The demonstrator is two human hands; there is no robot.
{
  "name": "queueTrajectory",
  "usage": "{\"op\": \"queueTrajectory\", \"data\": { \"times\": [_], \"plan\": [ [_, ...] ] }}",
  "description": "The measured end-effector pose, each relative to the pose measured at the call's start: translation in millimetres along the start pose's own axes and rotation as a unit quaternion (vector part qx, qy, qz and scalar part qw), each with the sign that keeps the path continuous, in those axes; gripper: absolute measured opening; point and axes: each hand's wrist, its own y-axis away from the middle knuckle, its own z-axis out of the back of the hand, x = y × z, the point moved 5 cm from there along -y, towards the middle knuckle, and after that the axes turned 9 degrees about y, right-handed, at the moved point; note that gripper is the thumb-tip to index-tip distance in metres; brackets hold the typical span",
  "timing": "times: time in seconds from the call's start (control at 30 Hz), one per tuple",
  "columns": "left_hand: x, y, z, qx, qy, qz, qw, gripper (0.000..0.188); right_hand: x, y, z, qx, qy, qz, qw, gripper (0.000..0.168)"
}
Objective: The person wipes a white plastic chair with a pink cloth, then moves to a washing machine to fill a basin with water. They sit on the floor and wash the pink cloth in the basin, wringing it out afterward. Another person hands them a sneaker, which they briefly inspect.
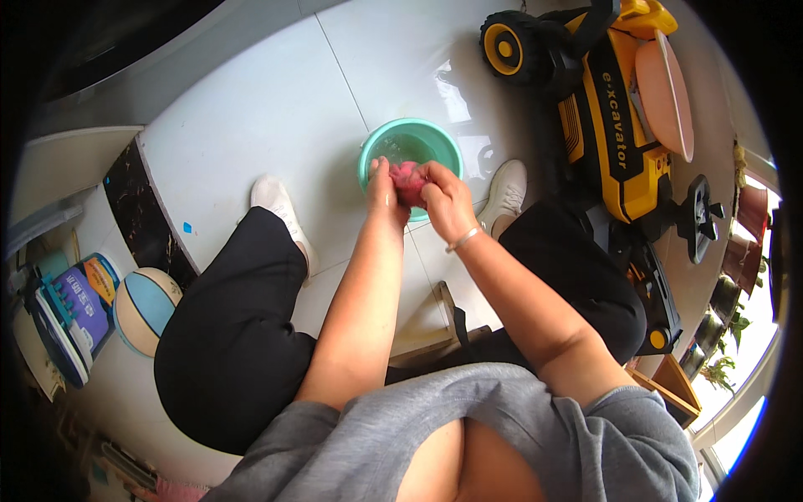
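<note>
A wadded pink-red cloth (409, 183) is held between my two hands over the near part of a mint-green plastic bucket (455, 139). My left hand (382, 191) grips the cloth's left side, its fingers partly hidden. From the right, my right hand (446, 199) pinches and grips the cloth, and a light bracelet circles that wrist. Water with some bubbles (398, 147) shows inside the bucket, beyond my hands. The bucket stands on the pale tiled floor (263, 113) between my white shoes.
A yellow and black toy excavator (611, 125) stands at the right, with a pink basin (665, 94) on it. At the left are a basketball (147, 312) and a purple-labelled tub (85, 304). Potted plants (721, 370) line the window side. A small blue scrap (187, 227) lies on the floor.
</note>
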Motion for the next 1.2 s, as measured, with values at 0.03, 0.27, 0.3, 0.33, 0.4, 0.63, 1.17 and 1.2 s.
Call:
{"op": "queueTrajectory", "data": {
  "times": [0.03, 0.27, 0.3, 0.33, 0.4, 0.63, 1.17, 1.2],
  "plan": [
    [2, -7, 5, 0.019, 0.044, 0.009, 0.999, 0.040, 6, 8, -2, -0.009, -0.059, 0.030, 0.998, 0.018],
    [13, -4, -16, 0.429, 0.253, 0.099, 0.862, 0.023, 19, 2, -30, -0.116, 0.219, 0.225, 0.942, 0.018],
    [12, 8, -19, 0.189, 0.154, -0.004, 0.970, 0.027, -2, -18, -26, -0.134, 0.205, 0.169, 0.955, 0.023],
    [5, 13, -25, 0.075, 0.066, -0.035, 0.994, 0.030, -20, -43, -22, -0.091, 0.193, 0.061, 0.975, 0.025],
    [1, 18, -31, -0.034, 0.012, -0.071, 0.997, 0.039, -53, -66, -12, -0.070, -0.048, -0.147, 0.985, 0.035],
    [5, 6, -9, 0.054, -0.016, -0.022, 0.998, 0.048, -26, -3, -24, -0.066, 0.046, 0.090, 0.993, 0.028],
    [7, 26, -33, -0.074, -0.021, -0.008, 0.997, 0.035, -73, -79, -13, -0.054, -0.049, -0.129, 0.989, 0.025],
    [4, 24, -34, -0.053, -0.013, -0.021, 0.998, 0.039, -65, -73, -13, -0.058, -0.129, -0.190, 0.971, 0.026]
  ]
}}
